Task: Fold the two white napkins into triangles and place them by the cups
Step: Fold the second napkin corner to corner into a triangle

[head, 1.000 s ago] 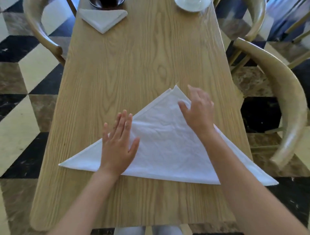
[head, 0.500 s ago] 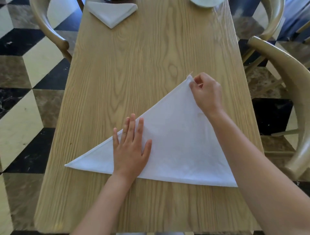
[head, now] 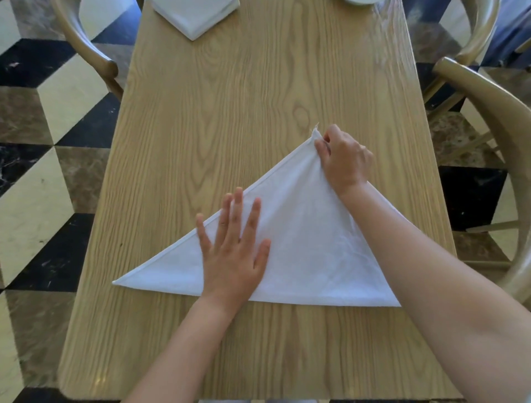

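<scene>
A large white napkin [head: 304, 244] lies folded into a big triangle on the near half of the wooden table [head: 230, 115]. My left hand [head: 234, 250] rests flat on its left part, fingers spread. My right hand [head: 342, 158] pinches the napkin's far tip between fingers and thumb. A second white napkin [head: 195, 14], folded small into a triangle, lies at the far left end of the table. Only the rim of a white dish [head: 360, 1] shows at the top edge; no cup is in view.
Curved wooden chairs stand around the table: one at the far left [head: 86, 54], one at the far right [head: 482, 31] and one close on the right [head: 505, 138]. The floor is checkered tile.
My right hand slid from the napkin's upper right side up to its far tip and pinched it. My left hand stayed flat on the cloth. The view shifted nearer.
</scene>
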`<action>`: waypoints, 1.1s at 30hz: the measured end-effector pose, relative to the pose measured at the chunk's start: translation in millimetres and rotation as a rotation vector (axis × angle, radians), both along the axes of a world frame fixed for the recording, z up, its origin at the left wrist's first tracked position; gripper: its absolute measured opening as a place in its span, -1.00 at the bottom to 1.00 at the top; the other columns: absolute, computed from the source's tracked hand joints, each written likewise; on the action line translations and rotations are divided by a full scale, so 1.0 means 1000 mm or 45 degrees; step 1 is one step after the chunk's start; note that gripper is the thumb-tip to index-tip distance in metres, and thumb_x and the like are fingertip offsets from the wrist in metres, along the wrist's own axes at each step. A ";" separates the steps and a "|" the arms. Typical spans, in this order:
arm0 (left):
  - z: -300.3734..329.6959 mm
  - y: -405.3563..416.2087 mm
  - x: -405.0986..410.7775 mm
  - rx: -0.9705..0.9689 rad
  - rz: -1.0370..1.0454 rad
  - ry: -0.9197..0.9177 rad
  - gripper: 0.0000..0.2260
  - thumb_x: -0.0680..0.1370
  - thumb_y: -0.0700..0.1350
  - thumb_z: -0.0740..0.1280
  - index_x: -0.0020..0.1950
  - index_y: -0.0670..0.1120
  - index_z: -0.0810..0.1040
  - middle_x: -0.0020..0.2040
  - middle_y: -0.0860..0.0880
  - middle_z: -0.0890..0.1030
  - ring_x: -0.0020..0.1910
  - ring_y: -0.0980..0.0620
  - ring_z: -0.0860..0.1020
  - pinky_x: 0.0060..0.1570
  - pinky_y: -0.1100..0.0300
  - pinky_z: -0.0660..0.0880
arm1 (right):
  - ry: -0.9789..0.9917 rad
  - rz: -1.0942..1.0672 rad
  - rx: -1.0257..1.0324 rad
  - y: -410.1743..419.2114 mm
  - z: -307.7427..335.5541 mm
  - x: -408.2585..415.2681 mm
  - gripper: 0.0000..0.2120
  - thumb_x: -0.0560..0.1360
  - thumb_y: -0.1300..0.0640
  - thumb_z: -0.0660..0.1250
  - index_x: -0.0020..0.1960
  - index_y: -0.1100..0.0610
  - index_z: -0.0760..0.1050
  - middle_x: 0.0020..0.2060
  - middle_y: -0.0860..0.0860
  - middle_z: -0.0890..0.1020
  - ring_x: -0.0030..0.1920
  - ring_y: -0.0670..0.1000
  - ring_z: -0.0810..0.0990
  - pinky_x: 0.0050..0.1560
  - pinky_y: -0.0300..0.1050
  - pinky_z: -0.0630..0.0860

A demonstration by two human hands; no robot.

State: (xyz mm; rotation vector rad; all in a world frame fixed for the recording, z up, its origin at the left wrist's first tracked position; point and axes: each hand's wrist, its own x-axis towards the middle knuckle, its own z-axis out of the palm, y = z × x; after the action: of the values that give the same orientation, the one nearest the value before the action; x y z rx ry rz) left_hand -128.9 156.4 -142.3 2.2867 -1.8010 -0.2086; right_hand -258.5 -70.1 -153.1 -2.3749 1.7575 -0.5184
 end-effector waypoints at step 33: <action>-0.002 -0.014 0.021 0.231 -0.200 -0.075 -0.43 0.53 0.14 -0.12 0.54 0.04 -0.02 0.55 0.03 -0.02 0.52 0.10 -0.08 0.48 -0.03 -0.15 | 0.299 -0.046 0.371 0.205 0.024 -0.164 -0.42 0.58 -0.10 -0.14 0.53 0.11 -0.09 0.52 0.01 -0.03 0.52 -0.01 -0.08 0.45 0.18 -0.16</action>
State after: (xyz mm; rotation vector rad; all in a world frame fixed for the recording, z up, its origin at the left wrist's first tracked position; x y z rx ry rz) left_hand -107.7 142.4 -144.0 2.2909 -2.0721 -0.3473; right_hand -422.1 134.8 -129.1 -2.2743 1.8241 0.0184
